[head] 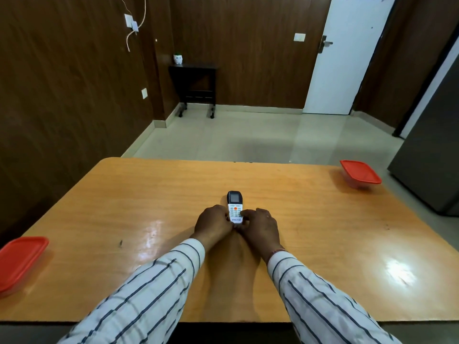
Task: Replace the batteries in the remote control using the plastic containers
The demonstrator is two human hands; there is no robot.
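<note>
The worktop (pixel 154 209) is a broad rectangular slab with a glossy orange-brown wood-grain laminate and rounded far corners; ceiling light reflects off its surface in bright patches.

My two forearms extend over it in white sleeves (pixel 159 289) of woven cloth with thin dark stripes.

Two plastic containers sit well apart from each other. The left container (pixel 19 261) rests at the left edge of the worktop; its matte red lid is a rounded rectangle and it is partly cut off by the frame. The right container (pixel 360 173) rests at the far right corner, with the same red lid over a clear, shallow body.

The remote control (pixel 235 207) lies at the centre of the worktop, face up. It is a slim white plastic bar with a dark display window at the far end and a grid of small buttons below an orange one.

My left hand (pixel 213 223) and right hand (pixel 259 227) meet at its near end, fingers (pixel 244 213) curled and grasping its two sides.
</note>
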